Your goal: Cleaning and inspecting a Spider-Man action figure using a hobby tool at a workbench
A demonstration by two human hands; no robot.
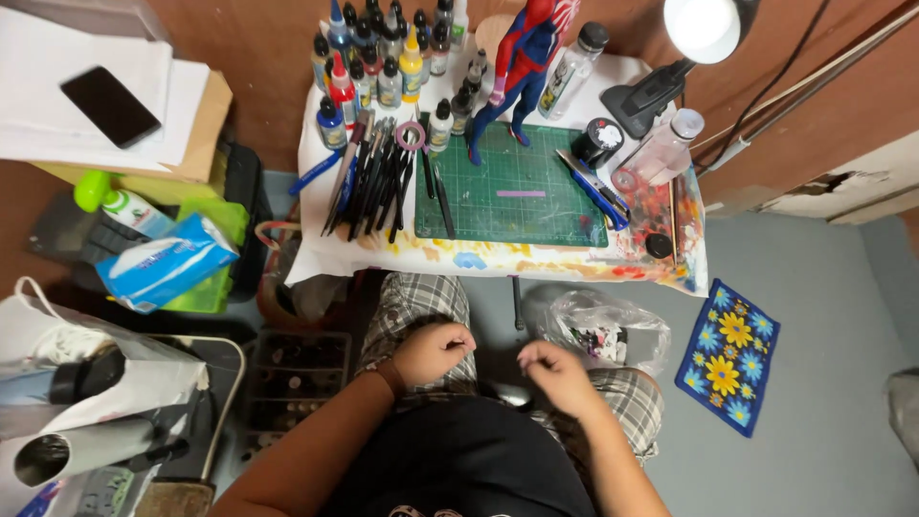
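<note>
Person seated, both hands low over the lap in plaid shorts (421, 302), well short of the bench (498, 257). Left hand (434, 352) curled into a loose fist, fingers tucked narrow, nothing visible inside; watch strap on that wrist. Right hand (558, 375) blurred, fingers bent inward and close together, can't tell if they pinch anything. Bench ahead carries a green cutting mat (512, 196), a red-and-blue action figure (522, 57) standing on its far edge, a row of paint brushes (373, 182) left of the mat, paint dropper bottles (383, 57) behind them, a lit desk lamp (704, 29) at far right. Clear plastic bag (598, 330) on floor just beside right knee.
</note>
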